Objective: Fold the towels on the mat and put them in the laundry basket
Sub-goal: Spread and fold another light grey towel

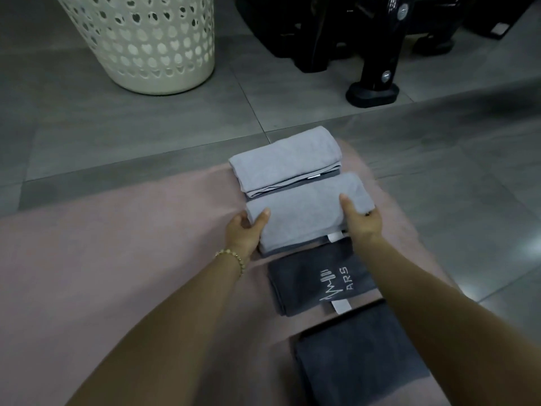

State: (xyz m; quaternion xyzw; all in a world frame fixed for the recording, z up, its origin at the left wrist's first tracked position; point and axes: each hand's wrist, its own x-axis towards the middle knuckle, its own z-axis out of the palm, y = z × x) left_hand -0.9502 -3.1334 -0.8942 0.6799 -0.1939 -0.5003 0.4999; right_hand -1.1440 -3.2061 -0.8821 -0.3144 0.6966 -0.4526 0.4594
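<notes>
Both hands grip a folded light grey towel [307,212] by its short ends. The left hand [244,230] has its thumb on top and its fingers tucked under the left end, and the right hand [363,221] pinches the right end the same way. The towel lies on the pink mat [117,244], second in a row of four folded ones. Another light grey towel [284,159] sits just beyond the held towel and touches its far edge. A dark towel with white lettering [310,276] lies just on its near side, and a plain dark towel [360,361] lies nearer still. The laundry basket [140,45] stands on the tiled floor [146,127], well beyond the held towel and off to its left, so the carry will probably be a long reach up and over a rim that is out of view. The main risk is the fold opening in the air: a grip at the two ends leaves the middle unsupported, and the loose layers could sag or fan out. Lifting could also drag the touching light grey towel or catch the dark towel's edge, undoing those folds. Dropping it from high over the basket could let it land crumpled. Black equipment [374,39] stands beyond the held towel to the right, clear of the likely path.
</notes>
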